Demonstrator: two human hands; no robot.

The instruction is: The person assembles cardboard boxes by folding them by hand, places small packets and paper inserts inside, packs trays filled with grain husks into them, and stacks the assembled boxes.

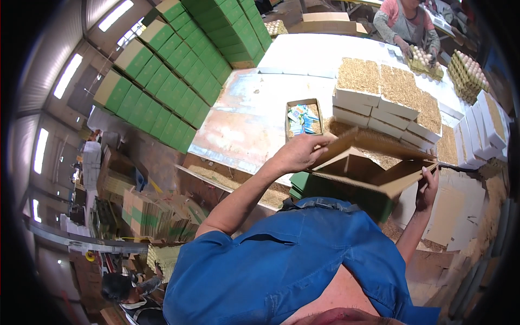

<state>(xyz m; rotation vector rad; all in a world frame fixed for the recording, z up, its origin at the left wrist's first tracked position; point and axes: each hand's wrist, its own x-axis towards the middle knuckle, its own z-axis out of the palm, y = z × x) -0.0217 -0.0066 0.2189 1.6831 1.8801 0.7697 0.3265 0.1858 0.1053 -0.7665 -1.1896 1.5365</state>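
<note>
An open cardboard box (353,172), brown inside with green on its outer wall, is held close against my front. My left hand (302,152) grips its left edge near a raised flap, fingers bent over the cardboard. At the right corner, my right hand (427,187) has its thumb and fingers around the flap's edge. The far flap (365,144) stands up, and the bottom of the box is in shadow. Just beyond my left hand sits a small open carton (287,122) with blue and green packets (302,118) lying in it.
White foam boxes (357,97) filled with husk-like material are stacked ahead on the table (231,122). Green cartons (162,81) form a tall wall at left. A co-worker (406,24) handles an egg tray (424,63) at far right. Flattened cartons (158,215) stand lower left.
</note>
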